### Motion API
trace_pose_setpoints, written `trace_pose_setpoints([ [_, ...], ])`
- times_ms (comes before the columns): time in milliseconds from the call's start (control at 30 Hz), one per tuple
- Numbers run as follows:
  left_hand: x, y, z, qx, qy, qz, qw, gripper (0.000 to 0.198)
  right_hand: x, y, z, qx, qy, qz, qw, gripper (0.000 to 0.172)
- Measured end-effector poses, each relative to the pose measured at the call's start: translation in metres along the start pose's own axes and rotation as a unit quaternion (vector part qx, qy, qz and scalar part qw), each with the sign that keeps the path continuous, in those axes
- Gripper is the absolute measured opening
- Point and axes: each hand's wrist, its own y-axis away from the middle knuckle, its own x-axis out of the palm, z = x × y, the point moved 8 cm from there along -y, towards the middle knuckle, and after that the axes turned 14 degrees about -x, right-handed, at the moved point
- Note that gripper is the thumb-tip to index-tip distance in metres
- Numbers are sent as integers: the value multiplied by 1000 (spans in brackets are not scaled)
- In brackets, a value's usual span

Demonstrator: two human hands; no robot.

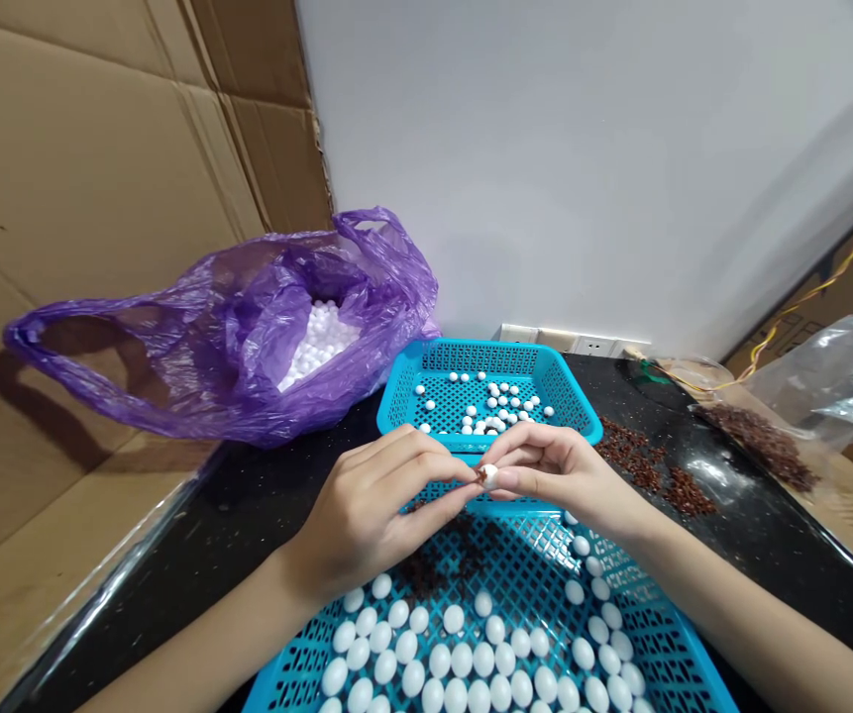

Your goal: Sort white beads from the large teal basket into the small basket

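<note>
Between my two hands, above the near edge of the small blue basket [586, 416], is a white ball [490, 476] with a small brown piece [481, 475] at its left side. My right hand [556, 470] pinches the ball between thumb and fingers. The fingertips of my left hand [388, 495] are closed on the brown piece, touching the ball. Below my hands, the large blue basket [686, 644] holds several white balls [462, 660] and a dark brown heap [426, 569], partly hidden by my left hand. Smaller white balls [502, 401] lie in the small basket.
An open purple bag [248, 337] of white balls stands at the left against cardboard [99, 149]. Brown pieces [645, 465] lie on the black table [738, 525] at the right, beside a clear bag [842, 386]. Sockets [595, 345] and a yellow wire [783, 322] are behind.
</note>
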Motion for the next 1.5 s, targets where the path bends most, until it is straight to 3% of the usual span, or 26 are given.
trace_pose_setpoints([
  [167,0,1,0,1,9,5,1000,12,1,0,2,-7,-5,4,1000,11],
  [567,12,1,6,-31,28,78,996,5,3,0,2,-5,-11,13,1000,12],
  [767,14,4,2,-8,43,96,994,6,-1,-2,6,-15,19,-6,1000,12],
  [867,20,7,-5,27,50,137,989,12,-11,-5,11,-50,61,-64,995,16],
  [1000,37,14,-2,25,16,241,970,10,-40,-3,21,-130,121,-199,964,14],
  [1133,42,16,4,7,19,269,963,16,-66,1,12,-120,111,-271,949,22],
  [1233,42,14,9,-6,13,254,967,26,-70,0,5,-95,108,-257,956,39],
  [1300,45,14,11,-14,-8,260,965,17,-68,-1,6,-93,121,-244,958,42],
  [1400,54,19,13,-24,-56,301,952,32,-58,-3,14,-110,160,-220,956,33],
  [1500,62,26,22,-68,-66,357,929,17,-38,-5,21,-114,229,-145,956,17],
])
